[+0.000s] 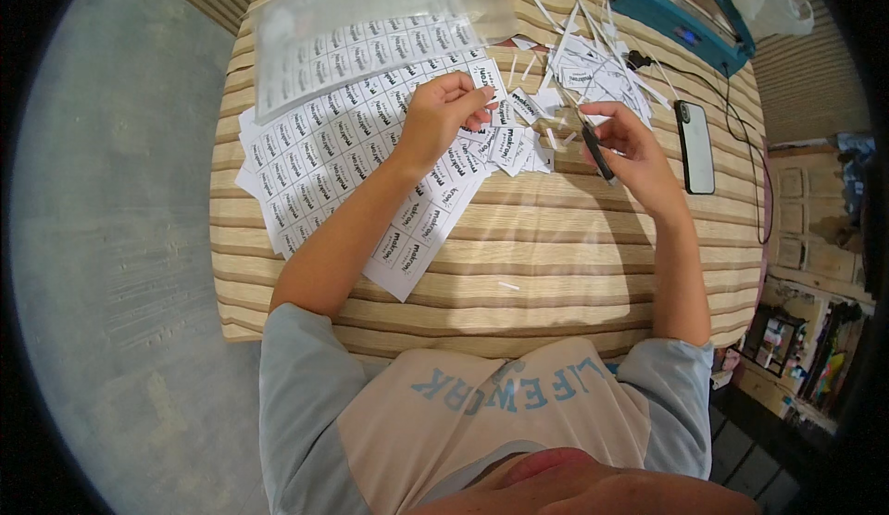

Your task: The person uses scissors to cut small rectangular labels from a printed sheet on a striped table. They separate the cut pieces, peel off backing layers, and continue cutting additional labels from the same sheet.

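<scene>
Between the thumb and fingers of my left hand (451,108) is a small printed paper label (488,77), held above a loose pile of cut labels (510,150). My right hand (628,154) grips a dark-handled cutting tool (597,152), whose narrow end points up and left; its exact kind is hard to tell. Under my left forearm lie overlapping printed label sheets (333,147), still in grids. A second heap of cut paper (590,74) with long white offcut strips lies beyond my right hand.
A translucent plastic sleeve (368,1) covers the far part of the sheets. On the right lie a smartphone (694,147) and a black cable (750,126). A blue heat sealer (680,18) and a plastic bag (764,1) are at the far right of the striped tablecloth (542,237).
</scene>
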A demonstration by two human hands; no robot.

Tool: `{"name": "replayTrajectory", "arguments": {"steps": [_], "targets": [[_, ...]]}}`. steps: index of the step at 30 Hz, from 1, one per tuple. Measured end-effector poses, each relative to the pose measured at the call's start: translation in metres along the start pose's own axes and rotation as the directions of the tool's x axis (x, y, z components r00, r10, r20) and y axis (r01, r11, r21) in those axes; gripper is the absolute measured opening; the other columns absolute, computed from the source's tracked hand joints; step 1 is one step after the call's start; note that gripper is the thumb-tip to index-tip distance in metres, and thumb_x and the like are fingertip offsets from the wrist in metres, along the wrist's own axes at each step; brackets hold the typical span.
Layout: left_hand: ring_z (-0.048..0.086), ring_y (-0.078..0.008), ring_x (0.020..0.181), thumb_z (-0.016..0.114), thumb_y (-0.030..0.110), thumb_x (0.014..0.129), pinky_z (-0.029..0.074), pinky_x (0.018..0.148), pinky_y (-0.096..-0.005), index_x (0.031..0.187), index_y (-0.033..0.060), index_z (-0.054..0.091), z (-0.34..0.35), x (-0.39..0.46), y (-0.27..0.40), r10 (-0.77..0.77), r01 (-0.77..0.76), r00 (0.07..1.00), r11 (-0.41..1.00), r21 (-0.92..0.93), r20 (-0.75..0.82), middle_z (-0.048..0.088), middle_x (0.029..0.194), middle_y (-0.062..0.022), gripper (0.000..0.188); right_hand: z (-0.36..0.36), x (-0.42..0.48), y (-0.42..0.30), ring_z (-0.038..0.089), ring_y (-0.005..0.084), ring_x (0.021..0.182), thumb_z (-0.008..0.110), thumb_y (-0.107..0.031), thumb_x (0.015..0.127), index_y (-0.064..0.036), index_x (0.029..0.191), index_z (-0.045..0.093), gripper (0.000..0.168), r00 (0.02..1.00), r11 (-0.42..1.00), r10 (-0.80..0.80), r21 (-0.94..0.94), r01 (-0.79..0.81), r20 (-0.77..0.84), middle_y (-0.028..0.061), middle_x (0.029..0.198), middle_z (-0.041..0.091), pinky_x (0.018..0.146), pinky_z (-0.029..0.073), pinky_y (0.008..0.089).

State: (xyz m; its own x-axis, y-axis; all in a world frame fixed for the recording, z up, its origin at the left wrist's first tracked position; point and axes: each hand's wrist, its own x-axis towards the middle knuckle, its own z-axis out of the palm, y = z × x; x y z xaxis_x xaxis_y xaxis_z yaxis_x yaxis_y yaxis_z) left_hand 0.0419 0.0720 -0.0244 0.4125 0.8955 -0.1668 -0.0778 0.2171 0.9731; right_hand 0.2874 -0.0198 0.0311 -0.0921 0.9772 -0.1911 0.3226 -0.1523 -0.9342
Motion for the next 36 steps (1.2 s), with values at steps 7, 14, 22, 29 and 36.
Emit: {"name": "replayTrajectory", "arguments": {"steps": [7,14,22,29,36], "targets": [[0.060,-0.0125,0.074,0.060,0.018,0.088,0.045,0.069,-0.0232,0.078,0.0053,0.055,0.004,-0.001,0.001,0.028,-0.028,0.999,0.999,-0.024,0.033,0.067,0.083,-0.0129,0.017,0.055,0.012,0.012,0.056,0.0099,0.077,0.055,-0.015,0.092,-0.008,0.120,0.048,0.030,0.995,0.890,0.036,0.450,-0.075,0.093,0.0018,0.086,0.057,0.064,0.051,0.0235],[0.054,-0.0103,0.067,0.060,0.018,0.088,0.042,0.066,-0.0229,0.074,0.0075,0.052,0.005,-0.002,0.003,0.077,-0.076,0.997,0.997,-0.020,0.023,0.067,0.076,-0.0100,0.019,0.067,0.010,0.018,0.056,0.0090,0.078,0.055,-0.013,0.091,-0.007,0.119,0.049,0.029,0.994,0.869,0.020,0.490,-0.072,0.109,0.0011,0.087,0.056,0.065,0.052,0.0236],[0.055,-0.0097,0.066,0.061,0.017,0.087,0.041,0.064,-0.0220,0.071,0.0076,0.053,0.008,-0.006,0.007,0.057,-0.058,0.998,0.998,0.015,0.028,0.066,0.074,-0.0088,0.020,0.069,0.009,0.017,0.056,0.0075,0.075,0.058,-0.008,0.089,-0.006,0.118,0.050,0.031,0.997,0.872,0.015,0.486,-0.053,0.082,0.0012,0.087,0.056,0.063,0.051,0.0214],[0.063,-0.0133,0.076,0.062,0.016,0.087,0.042,0.064,-0.0215,0.072,0.0068,0.053,0.010,-0.008,0.004,0.083,-0.084,0.996,0.996,0.013,0.036,0.066,0.075,-0.0092,0.020,0.070,0.008,0.014,0.057,0.0069,0.073,0.059,-0.007,0.088,-0.006,0.119,0.050,0.032,0.998,0.880,0.015,0.473,-0.044,0.064,0.0013,0.085,0.057,0.061,0.050,0.0206],[0.065,-0.0153,0.077,0.062,0.015,0.087,0.044,0.063,-0.0221,0.071,0.0066,0.052,0.012,-0.009,0.005,0.084,-0.083,0.996,0.996,-0.031,0.023,0.062,0.071,-0.0074,0.021,0.070,0.009,0.017,0.057,0.0067,0.074,0.055,-0.004,0.090,-0.005,0.120,0.049,0.031,0.997,0.880,-0.026,0.474,-0.009,0.066,0.0020,0.086,0.058,0.061,0.051,0.0206]]}}
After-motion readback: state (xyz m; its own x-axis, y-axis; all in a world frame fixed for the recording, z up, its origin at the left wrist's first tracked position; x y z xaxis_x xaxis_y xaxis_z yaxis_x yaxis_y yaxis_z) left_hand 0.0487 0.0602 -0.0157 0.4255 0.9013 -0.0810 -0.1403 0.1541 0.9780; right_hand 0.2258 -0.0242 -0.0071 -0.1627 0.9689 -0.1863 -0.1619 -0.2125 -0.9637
